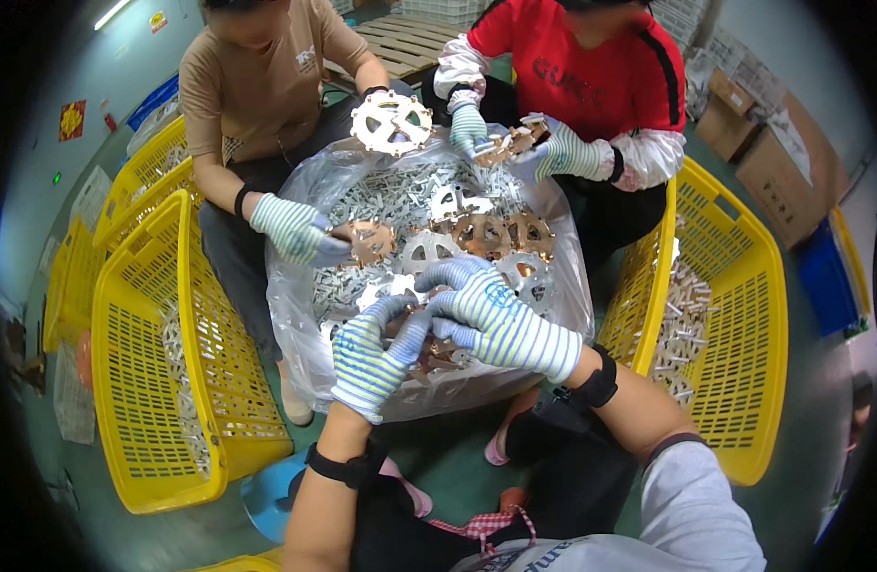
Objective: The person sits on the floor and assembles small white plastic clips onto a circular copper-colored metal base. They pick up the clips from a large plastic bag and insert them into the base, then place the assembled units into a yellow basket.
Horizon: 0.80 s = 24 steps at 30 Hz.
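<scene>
My left hand [372, 355] and my right hand [500, 316], both in striped gloves, meet over the near side of a plastic-lined bin [286, 329]. Their fingers are closed around a coppery-looking metal disc [437, 355], mostly hidden by the gloves. Just beyond my hands, several round metal discs with cut-out openings, among them a silvery disc [429, 250] and a coppery disc [481, 235], rest on a heap of small grey metal pieces [386, 195].
Across the bin, a person in a tan shirt [267, 105] holds discs; another in a red shirt [591, 76] handles a metal part with both hands. Yellow baskets [205, 381] [744, 343] with metal pieces flank the bin. Cardboard boxes [777, 167] stand at right, a wooden pallet [410, 43] behind.
</scene>
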### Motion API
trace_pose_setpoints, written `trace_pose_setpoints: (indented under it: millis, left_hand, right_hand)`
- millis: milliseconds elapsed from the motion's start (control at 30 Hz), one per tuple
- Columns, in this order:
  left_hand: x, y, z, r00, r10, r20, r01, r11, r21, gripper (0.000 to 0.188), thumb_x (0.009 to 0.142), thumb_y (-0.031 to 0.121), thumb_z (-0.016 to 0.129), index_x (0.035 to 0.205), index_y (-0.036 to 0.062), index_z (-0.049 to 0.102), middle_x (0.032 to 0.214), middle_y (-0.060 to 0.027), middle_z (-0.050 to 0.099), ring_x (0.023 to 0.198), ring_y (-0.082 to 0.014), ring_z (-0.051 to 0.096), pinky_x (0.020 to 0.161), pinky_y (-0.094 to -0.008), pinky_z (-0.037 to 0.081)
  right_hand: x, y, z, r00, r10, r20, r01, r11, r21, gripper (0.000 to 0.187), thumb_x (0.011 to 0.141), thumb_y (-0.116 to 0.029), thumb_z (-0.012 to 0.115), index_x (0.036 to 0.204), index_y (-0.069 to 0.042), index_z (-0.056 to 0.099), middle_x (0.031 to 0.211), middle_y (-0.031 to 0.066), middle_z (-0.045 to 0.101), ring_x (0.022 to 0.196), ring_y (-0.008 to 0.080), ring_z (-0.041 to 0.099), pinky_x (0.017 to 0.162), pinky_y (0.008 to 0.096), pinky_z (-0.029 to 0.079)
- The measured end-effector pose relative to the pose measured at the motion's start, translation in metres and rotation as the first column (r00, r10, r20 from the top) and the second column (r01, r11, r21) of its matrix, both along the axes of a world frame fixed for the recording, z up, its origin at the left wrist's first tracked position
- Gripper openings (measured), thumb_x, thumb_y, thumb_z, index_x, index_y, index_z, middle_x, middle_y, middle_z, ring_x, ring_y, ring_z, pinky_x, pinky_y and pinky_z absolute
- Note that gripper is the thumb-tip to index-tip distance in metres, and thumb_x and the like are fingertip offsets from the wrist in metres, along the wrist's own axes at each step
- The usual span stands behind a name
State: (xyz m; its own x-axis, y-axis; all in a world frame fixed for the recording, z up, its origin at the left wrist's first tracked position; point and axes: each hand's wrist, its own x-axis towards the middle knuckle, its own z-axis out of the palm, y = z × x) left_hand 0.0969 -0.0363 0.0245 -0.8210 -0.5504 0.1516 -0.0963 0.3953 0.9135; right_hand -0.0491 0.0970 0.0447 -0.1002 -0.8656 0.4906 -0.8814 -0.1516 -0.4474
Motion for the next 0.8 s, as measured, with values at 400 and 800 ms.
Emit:
trace_pose_setpoints:
  millis: [400,800]
  left_hand:
    - [-0.003,-0.007,-0.007,0.997,0.079,-0.024,-0.067,0.944,0.324,0.035,0.093,0.036,0.063,0.108,0.0047,0.066,0.085,-0.0028,0.064,0.061,-0.0106,0.062,0.048,-0.0237,0.051]
    - [0.006,-0.018,-0.003,0.994,0.096,-0.052,-0.035,0.735,0.677,0.04,0.094,0.042,0.061,0.114,0.008,0.061,0.088,-0.0041,0.066,0.062,-0.008,0.061,0.05,-0.0231,0.052]
  right_hand:
    - [0.0,0.006,-0.002,0.977,-0.094,0.194,0.078,0.993,0.088,0.039,0.088,-0.034,0.061,0.118,-0.01,0.06,0.093,0.0173,0.064,0.088,0.0358,0.064,0.078,0.0435,0.051]
    - [-0.014,0.007,-0.014,0.454,0.02,0.891,-0.164,0.985,0.061,0.049,0.095,-0.031,0.063,0.133,-0.001,0.053,0.114,0.0042,0.063,0.105,0.0099,0.056,0.092,0.0272,0.047]
